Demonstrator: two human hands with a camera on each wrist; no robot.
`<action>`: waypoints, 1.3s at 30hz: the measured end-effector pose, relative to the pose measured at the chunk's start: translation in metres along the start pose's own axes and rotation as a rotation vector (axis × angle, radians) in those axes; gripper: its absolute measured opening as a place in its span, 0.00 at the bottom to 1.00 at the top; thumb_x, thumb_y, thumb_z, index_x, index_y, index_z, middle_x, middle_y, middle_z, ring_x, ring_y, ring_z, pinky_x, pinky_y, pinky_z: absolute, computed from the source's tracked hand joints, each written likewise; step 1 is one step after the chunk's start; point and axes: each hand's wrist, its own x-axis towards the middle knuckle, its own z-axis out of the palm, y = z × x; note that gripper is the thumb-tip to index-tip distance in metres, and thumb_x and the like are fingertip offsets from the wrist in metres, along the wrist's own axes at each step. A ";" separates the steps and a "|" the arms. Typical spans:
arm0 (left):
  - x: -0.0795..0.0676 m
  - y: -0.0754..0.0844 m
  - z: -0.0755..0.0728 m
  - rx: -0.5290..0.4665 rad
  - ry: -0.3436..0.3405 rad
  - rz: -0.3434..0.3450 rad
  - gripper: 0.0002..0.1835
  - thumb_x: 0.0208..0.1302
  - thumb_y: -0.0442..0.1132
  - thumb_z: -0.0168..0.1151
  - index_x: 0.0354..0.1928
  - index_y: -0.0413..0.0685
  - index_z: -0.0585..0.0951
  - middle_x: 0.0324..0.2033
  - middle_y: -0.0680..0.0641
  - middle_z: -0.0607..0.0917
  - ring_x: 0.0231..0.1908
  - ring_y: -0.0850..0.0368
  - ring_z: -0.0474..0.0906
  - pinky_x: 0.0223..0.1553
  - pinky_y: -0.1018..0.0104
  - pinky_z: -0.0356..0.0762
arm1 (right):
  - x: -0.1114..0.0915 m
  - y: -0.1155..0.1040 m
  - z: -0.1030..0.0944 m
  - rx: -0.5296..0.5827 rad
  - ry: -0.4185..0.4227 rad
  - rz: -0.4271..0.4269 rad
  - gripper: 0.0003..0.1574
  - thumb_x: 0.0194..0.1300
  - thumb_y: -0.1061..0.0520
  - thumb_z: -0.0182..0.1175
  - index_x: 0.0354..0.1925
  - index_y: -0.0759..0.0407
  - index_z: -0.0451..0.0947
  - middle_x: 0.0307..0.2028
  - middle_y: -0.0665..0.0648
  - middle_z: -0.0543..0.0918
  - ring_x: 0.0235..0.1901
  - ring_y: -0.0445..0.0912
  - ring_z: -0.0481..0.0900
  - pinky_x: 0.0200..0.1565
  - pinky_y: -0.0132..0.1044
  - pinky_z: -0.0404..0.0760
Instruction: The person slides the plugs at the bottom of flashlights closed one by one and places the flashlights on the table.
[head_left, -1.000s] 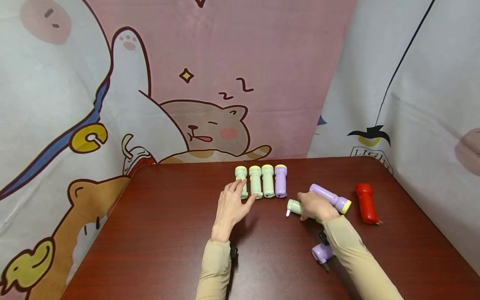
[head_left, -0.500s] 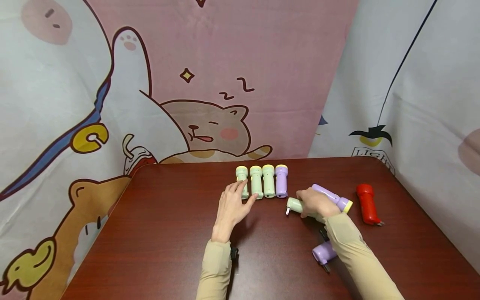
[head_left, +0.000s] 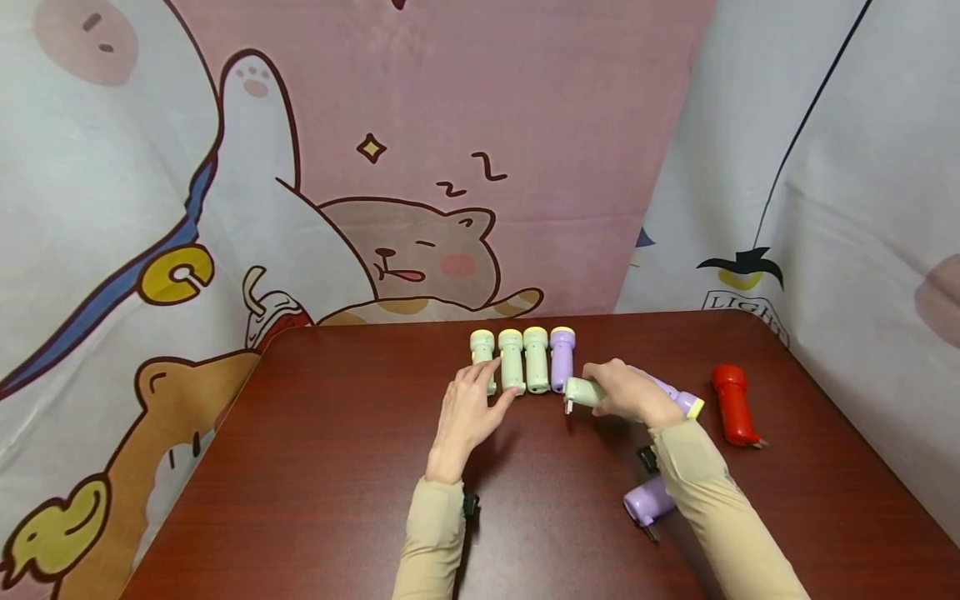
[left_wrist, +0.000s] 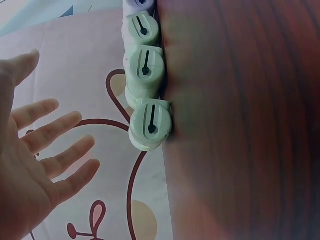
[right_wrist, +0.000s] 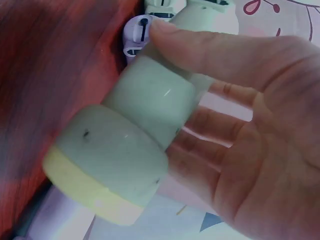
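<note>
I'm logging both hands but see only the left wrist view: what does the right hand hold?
Observer: The right hand grips a pale green flashlight.

Operator: Thanks. Is there anything red out of my sight?

Observer: Yes, a red flashlight lies on its side, farther right than that hand.
</note>
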 end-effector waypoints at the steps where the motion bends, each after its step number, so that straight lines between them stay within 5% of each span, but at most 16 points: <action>1: 0.000 0.000 0.000 -0.005 0.005 0.007 0.30 0.62 0.58 0.58 0.61 0.47 0.75 0.55 0.45 0.81 0.56 0.45 0.76 0.54 0.51 0.75 | 0.000 -0.001 -0.001 0.000 0.010 -0.010 0.21 0.43 0.63 0.73 0.38 0.58 0.77 0.30 0.55 0.81 0.28 0.46 0.75 0.31 0.41 0.75; 21: 0.003 0.014 0.007 -0.079 0.059 0.179 0.27 0.59 0.52 0.64 0.57 0.45 0.77 0.52 0.46 0.83 0.54 0.50 0.77 0.56 0.58 0.75 | 0.007 -0.018 0.002 -0.027 0.216 -0.177 0.24 0.45 0.64 0.72 0.43 0.55 0.78 0.32 0.52 0.80 0.30 0.45 0.76 0.29 0.41 0.75; 39: 0.003 0.022 0.009 -0.106 0.147 0.321 0.26 0.56 0.48 0.66 0.55 0.46 0.80 0.47 0.49 0.85 0.50 0.55 0.79 0.52 0.65 0.77 | 0.007 -0.027 0.003 -0.014 0.286 -0.238 0.29 0.46 0.71 0.69 0.48 0.55 0.78 0.43 0.56 0.83 0.37 0.50 0.81 0.33 0.46 0.80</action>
